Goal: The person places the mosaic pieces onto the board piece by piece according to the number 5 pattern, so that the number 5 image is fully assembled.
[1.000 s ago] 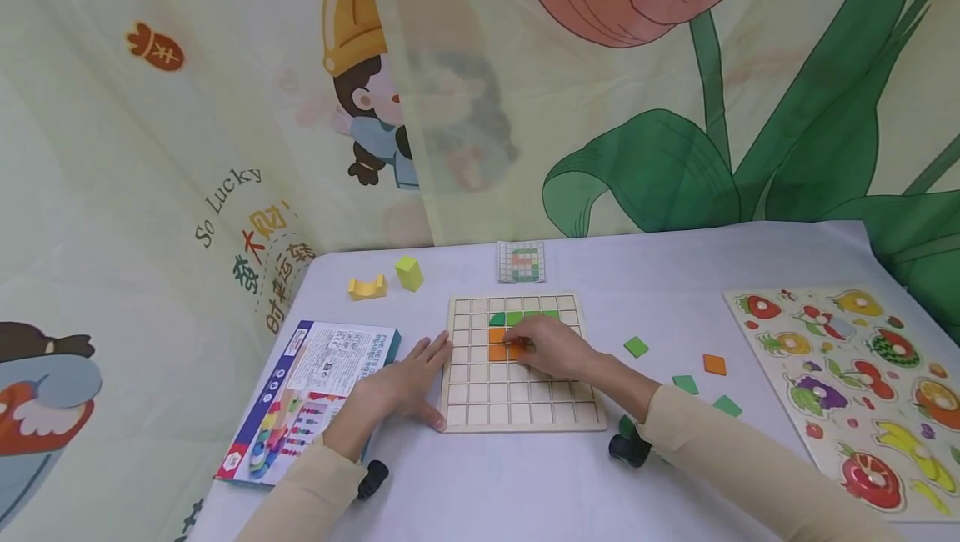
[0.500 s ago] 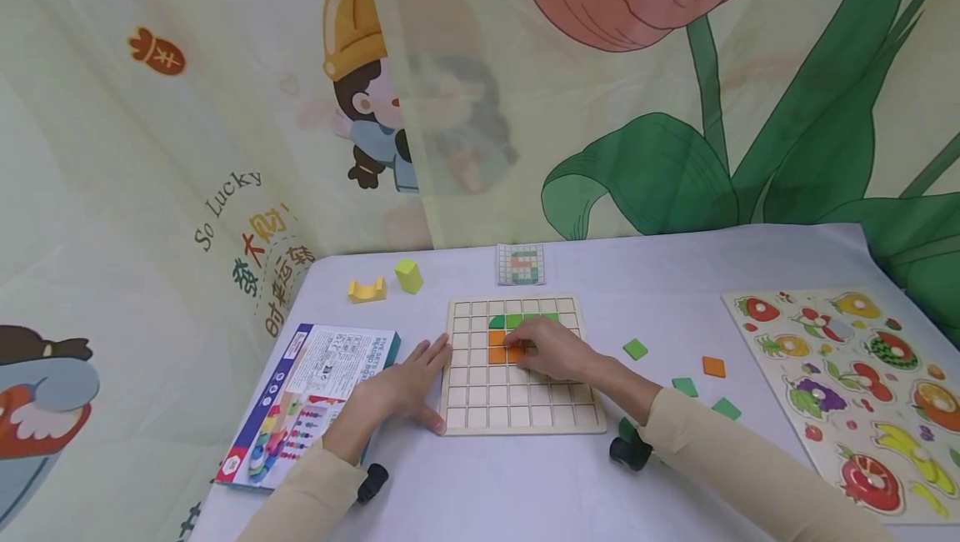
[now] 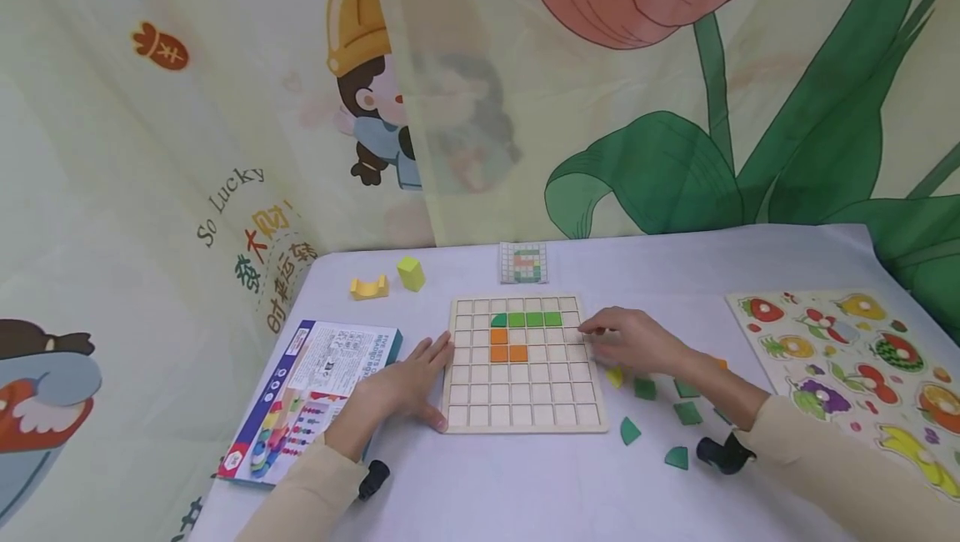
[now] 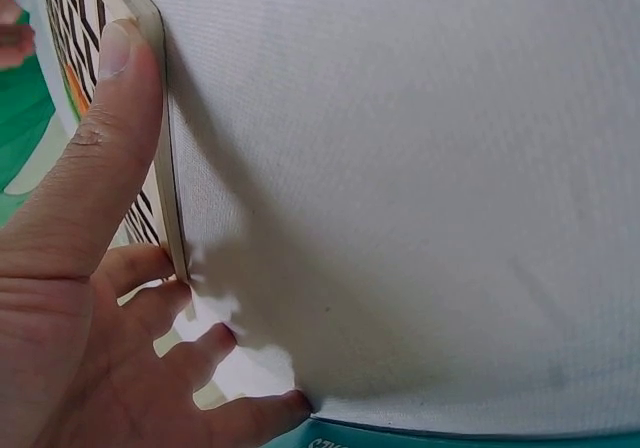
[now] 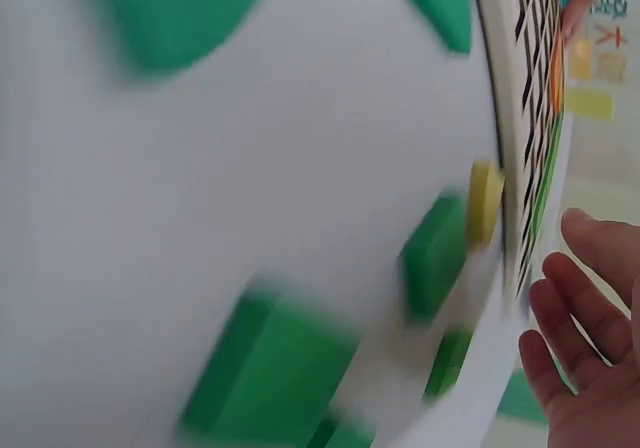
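Note:
A wooden grid board (image 3: 525, 396) lies on the white-covered table. Set in its cells are three orange square tiles (image 3: 498, 353), a row of three green square tiles (image 3: 534, 319) and a dark green quarter-round tile (image 3: 499, 321). My left hand (image 3: 405, 383) rests at the board's left side, fingers straight; in the left wrist view its thumb (image 4: 112, 118) lies on the board's edge. My right hand (image 3: 633, 342) hovers by the right edge, over loose tiles. In the right wrist view its fingers (image 5: 575, 313) are loosely bent, and nothing shows between them.
Loose green tiles (image 3: 645, 388), a yellow piece (image 3: 615, 377) and quarter-rounds (image 3: 630, 431) lie right of the board. A pattern card (image 3: 523, 263) stands behind it. At left are a box (image 3: 330, 392) and yellow blocks (image 3: 411, 273); at right, a fruit puzzle board (image 3: 825, 350).
My right hand has left the orange tiles on the board and moved right, past the board's edge. Three orange tiles now show fully in the grid. The left hand has stayed put.

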`<state>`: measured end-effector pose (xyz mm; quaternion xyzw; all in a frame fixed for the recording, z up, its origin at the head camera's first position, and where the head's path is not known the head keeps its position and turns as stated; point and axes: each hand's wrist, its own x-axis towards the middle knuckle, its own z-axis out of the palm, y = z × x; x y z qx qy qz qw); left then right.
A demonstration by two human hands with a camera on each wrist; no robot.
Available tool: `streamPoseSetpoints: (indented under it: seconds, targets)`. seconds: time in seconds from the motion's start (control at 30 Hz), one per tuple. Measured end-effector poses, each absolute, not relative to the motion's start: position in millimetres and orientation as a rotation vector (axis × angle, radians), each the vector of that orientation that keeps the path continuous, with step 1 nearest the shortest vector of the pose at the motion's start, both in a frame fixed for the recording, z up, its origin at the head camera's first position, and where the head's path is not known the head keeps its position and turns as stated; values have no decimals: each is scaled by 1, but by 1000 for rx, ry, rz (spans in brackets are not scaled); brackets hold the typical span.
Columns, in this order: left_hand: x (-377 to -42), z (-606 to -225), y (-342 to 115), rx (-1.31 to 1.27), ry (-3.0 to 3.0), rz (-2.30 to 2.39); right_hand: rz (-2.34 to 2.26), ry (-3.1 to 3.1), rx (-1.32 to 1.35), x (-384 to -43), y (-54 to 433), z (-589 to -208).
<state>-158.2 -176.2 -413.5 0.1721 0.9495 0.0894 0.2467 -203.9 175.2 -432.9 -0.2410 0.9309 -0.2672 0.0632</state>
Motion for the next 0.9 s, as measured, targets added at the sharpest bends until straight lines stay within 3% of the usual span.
streamPoseSetpoints:
  seconds: [0.47, 0.9]
  targets:
    - [-158, -411, -175, 454, 2587, 263, -747, 2873, -413, -178, 303, -434]
    - [-159, -411, -175, 453, 2579, 250, -692, 2894, -404, -157, 322, -442]
